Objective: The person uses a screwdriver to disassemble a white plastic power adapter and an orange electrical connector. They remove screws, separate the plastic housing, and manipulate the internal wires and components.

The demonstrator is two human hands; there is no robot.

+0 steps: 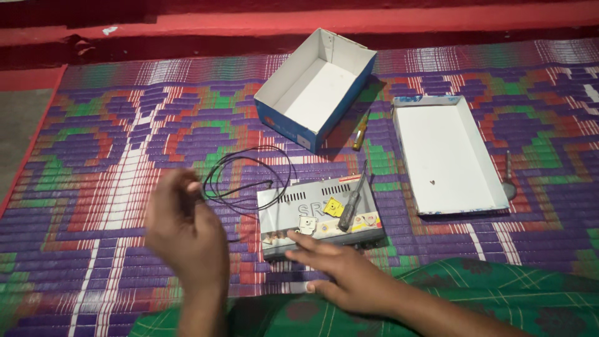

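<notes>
A silver metal car stereo unit lies on a woven mat in front of me. A dark-handled screwdriver rests on top of it. My right hand lies flat, fingers spread, against the unit's near edge. My left hand is blurred, raised left of the unit, with its fingers closed around the black cable that loops on the mat and runs to the unit.
An open blue and white cardboard box stands behind the unit. Its white lid lies to the right with a small screw inside. A yellow-handled screwdriver and a metal tool lie on the mat.
</notes>
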